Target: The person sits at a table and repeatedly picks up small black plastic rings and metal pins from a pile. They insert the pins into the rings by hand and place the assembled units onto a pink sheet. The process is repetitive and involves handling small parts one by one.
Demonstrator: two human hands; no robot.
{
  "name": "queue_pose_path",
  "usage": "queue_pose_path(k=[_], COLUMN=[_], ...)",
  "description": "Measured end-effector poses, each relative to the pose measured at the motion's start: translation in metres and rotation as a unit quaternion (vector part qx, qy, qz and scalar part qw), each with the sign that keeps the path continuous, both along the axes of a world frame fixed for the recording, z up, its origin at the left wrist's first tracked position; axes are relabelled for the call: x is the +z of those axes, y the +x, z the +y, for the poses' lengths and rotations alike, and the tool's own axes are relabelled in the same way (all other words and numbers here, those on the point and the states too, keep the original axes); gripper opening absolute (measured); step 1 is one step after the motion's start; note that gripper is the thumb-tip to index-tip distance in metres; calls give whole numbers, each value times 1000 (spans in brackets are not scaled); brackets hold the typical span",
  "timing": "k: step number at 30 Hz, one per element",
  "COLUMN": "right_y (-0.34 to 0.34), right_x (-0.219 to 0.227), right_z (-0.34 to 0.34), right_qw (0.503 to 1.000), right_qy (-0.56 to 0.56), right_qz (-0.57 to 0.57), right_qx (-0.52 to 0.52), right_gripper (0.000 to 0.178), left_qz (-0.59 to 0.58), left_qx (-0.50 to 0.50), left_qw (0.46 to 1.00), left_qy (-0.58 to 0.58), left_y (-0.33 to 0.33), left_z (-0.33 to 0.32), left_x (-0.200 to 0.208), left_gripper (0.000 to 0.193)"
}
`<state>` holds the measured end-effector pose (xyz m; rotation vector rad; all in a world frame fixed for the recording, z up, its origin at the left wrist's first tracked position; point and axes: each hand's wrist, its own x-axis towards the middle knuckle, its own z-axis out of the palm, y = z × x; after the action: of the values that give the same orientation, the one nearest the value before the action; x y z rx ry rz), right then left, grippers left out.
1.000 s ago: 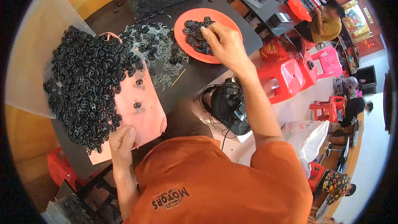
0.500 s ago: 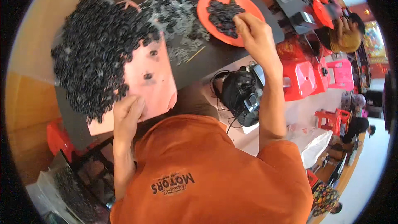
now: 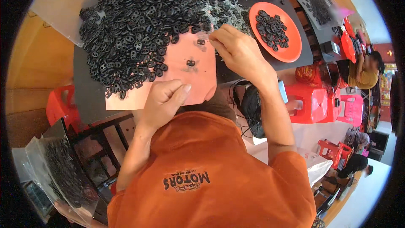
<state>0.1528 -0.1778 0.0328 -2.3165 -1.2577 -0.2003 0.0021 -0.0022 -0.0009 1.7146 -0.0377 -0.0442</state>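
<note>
A large heap of small black oval pieces with two holes (image 3: pixel 126 33) covers the far left of a pink sheet (image 3: pixel 179 65) on the dark table. Two single black pieces lie apart on the bare part of the sheet. My left hand (image 3: pixel 166 97) is closed above the sheet's near edge, its thumb against the curled fingers; whatever it holds is hidden. Over the sheet's right edge, my right hand (image 3: pixel 242 52) is in a pinch, and I cannot make out anything between its fingertips. To its right stands an orange-red plate (image 3: pixel 294 48) bearing several black pieces.
Pale thin scraps (image 3: pixel 217 8) lie behind the right hand. A black bag with cables (image 3: pixel 253 116) sits below the right forearm. Red stools (image 3: pixel 310 103) stand at right, another (image 3: pixel 63 105) at left. A clear bag of black pieces (image 3: pixel 63 171) is at lower left. People sit farther right.
My right hand has moved left from the plate to the pink sheet's right edge. My left hand has come off the sheet's near edge and closed. The whole view has shifted.
</note>
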Motion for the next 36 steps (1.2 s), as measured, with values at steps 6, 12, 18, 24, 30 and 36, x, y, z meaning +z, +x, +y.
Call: queue_pose_path(k=[6,12,18,24,30,36], right_y=[5,7,13,12,11,12], right_x=[0,1,-4,-6,-3,6], right_z=[18,20,30,36,38,35], right_qw=[995,988,979,968,961,968], right_qy=[-103,-146,-157,-185,-214,-196], right_qz=[-8,-28,-100,-152,-157,-116], right_qx=[8,48,83,69,85,105], right_gripper=[18,18,7,7,7,8], left_qz=[2,-13,-34,-25,-12,-26], left_qx=[-5,-11,-20,-13,-33,-25], left_qw=[1000,998,997,997,999,999], left_qy=[-27,-61,-64,-73,-29,-14], left_y=[-1,0,-1,0,0,0], left_z=[4,4,8,7,10,9], left_x=[-4,-4,-2,0,1,-1], left_gripper=[36,37,37,35,34,34])
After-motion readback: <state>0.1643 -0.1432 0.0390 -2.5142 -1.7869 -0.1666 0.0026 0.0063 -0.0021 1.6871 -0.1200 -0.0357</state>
